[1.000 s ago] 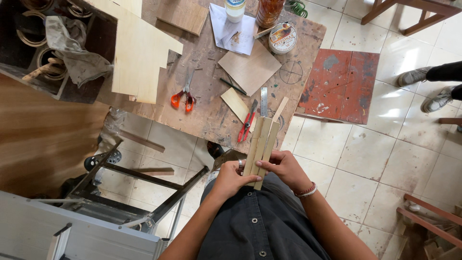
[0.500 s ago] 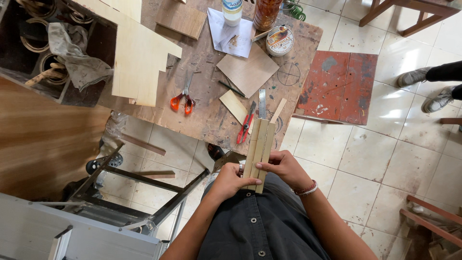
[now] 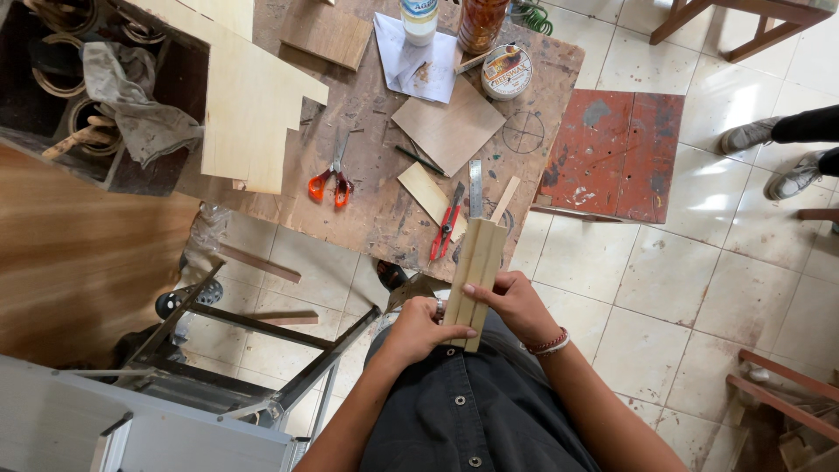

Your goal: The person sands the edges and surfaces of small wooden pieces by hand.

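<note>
Left hand (image 3: 418, 329) and right hand (image 3: 514, 302) clasped around wooden slats (image 3: 474, 267), red pliers (image 3: 447, 224) and workbench (image 3: 367, 201) just beyond

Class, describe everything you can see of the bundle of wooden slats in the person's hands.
The slats are pale, flat strips of light wood, pressed side by side into one bundle. It stands nearly upright, leaning slightly right, its top overlapping the workbench edge. The left hand grips its lower end; the right hand holds its right side, fingers across the front.
</note>
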